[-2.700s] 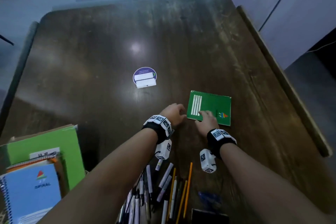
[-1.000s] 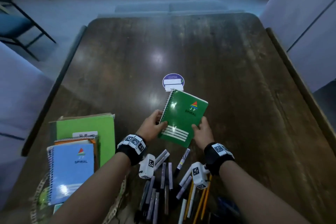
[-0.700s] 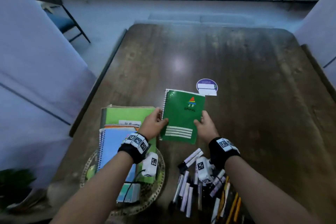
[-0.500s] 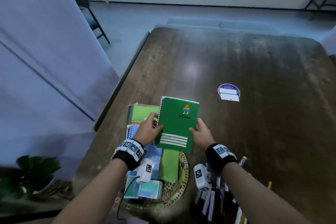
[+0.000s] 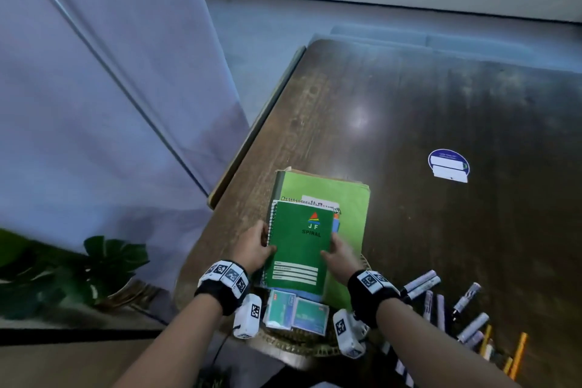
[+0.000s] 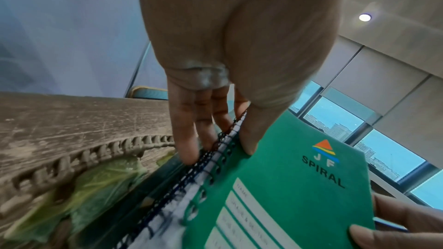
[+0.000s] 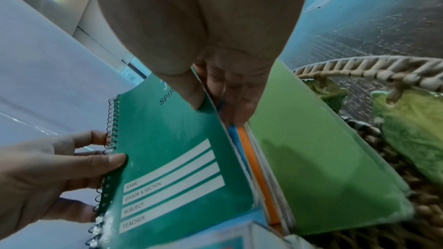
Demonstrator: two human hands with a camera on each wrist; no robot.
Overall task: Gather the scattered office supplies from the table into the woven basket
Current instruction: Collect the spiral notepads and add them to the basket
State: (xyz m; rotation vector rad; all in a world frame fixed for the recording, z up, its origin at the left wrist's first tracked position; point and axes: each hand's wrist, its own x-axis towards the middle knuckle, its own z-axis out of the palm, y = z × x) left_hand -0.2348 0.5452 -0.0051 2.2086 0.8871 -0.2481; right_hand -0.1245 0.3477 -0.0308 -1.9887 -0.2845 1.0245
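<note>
Dark wooden table (image 5: 441, 104), scratched and glossy, is carrying everything. Round woven basket (image 5: 296, 345) is sitting at its near-left corner, already holding a light green folder (image 5: 349, 198), blue and orange books under the top one, and small packets (image 5: 296, 312). Green spiral notebook (image 5: 299, 249) is lying on top of that stack. Markers and pencils (image 5: 456, 309) are lying loose right of the basket. Left hand (image 5: 255, 246) is pinching the coil edge, thumb on the cover; right hand (image 5: 338, 257) is pinching the opposite edge.
</note>
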